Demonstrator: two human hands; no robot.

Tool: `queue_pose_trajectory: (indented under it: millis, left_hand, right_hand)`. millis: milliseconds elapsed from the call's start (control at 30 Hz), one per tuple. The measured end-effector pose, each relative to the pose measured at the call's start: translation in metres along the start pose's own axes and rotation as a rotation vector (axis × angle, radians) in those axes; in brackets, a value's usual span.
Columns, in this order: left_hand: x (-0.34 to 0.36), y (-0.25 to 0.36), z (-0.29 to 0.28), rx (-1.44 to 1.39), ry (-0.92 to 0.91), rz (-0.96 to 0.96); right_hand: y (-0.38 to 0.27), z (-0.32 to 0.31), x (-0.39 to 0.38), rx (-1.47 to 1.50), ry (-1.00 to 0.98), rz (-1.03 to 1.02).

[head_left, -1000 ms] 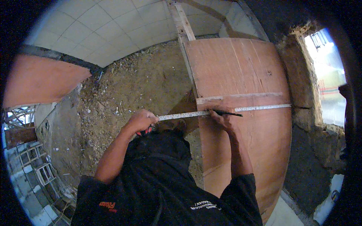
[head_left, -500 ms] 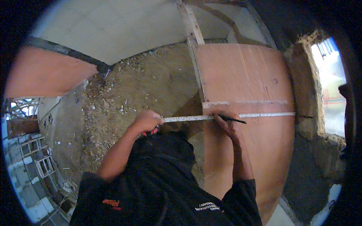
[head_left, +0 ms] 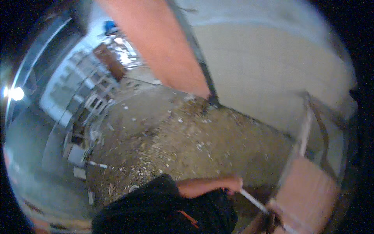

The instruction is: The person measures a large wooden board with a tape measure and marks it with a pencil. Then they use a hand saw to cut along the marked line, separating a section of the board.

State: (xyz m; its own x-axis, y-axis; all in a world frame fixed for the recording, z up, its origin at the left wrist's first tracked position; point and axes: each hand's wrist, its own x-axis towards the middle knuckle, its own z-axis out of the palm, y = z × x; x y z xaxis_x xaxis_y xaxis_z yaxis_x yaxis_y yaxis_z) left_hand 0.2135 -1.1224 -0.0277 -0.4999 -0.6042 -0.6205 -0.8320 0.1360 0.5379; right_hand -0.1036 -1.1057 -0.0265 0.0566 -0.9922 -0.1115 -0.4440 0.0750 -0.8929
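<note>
My left hand (head_left: 232, 182) is closed around a tape measure, whose case is mostly hidden under the fingers. From it the pale tape blade (head_left: 253, 200) runs down to the right, to the edge of an orange-brown plywood sheet (head_left: 311, 191). My right hand (head_left: 268, 221) is at that edge, by the blade, near the bottom of the view. Motion blur smears its fingers, and a dark patch beside them cannot be made out.
Rubble-strewn dirt floor (head_left: 171, 132) spreads to the left. An orange panel (head_left: 163, 43) and a pale wall (head_left: 249, 66) stand beyond it. A wooden post (head_left: 306, 130) rises behind the plywood. Grey blocks (head_left: 95, 102) lie at far left, and a bright lamp (head_left: 16, 93) shines there.
The view has swung left, so the hands and plywood now sit at lower right. The tape is still stretched between the hands. The black pen seen earlier in my right hand is no longer distinct.
</note>
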Motion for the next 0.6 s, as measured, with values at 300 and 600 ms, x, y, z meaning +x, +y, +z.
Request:
queue_pose_trajectory:
  millis: [300, 600]
  left_hand:
    - [0.012, -0.025, -0.006, -0.27, 0.056, -0.215]
    - [-0.011, -0.018, -0.038, -0.254, -0.019, -0.063]
  right_hand:
    - [-0.029, 0.032, 0.034, -0.075, -0.052, 0.042]
    - [-0.008, 0.002, -0.006, -0.06, 0.017, 0.019]
